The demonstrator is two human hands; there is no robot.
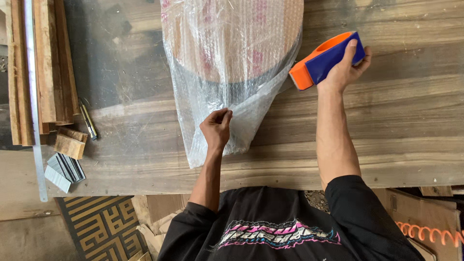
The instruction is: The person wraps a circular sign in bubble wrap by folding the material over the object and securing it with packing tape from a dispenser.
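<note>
Bubble-wrapped round wooden piece (232,43) sits at top centre of the worn wooden plank workbench (406,125), running out past the upper frame edge. Clear bubble wrap (208,121) hangs loose off its near side and spreads flat on the bench toward the person.

Left hand (216,128): fingers closed in a narrow pinch on a fold of the wrap, near the loose lower end of the sheet. Forearm comes straight up from the black printed shirt (275,227).

Right hand (345,67): full grip around the orange and blue handheld tape dispenser (325,59), fingers curled over the blue body. Orange nose of the dispenser points left and sits just beside the right edge of the wrapped piece; cannot tell if it actually touches the wrap.

Left side of bench: stack of long wooden strips (43,67) lying lengthwise, a long metal ruler (35,106) alongside them, a small utility knife (88,121) just right of the stack, a short wooden block (70,142) below it, and grey strips of staples (64,170) near the bench edge.

Below the bench: patterned dark mat (99,224) at lower left, orange coiled hose (427,232) at lower right.
</note>
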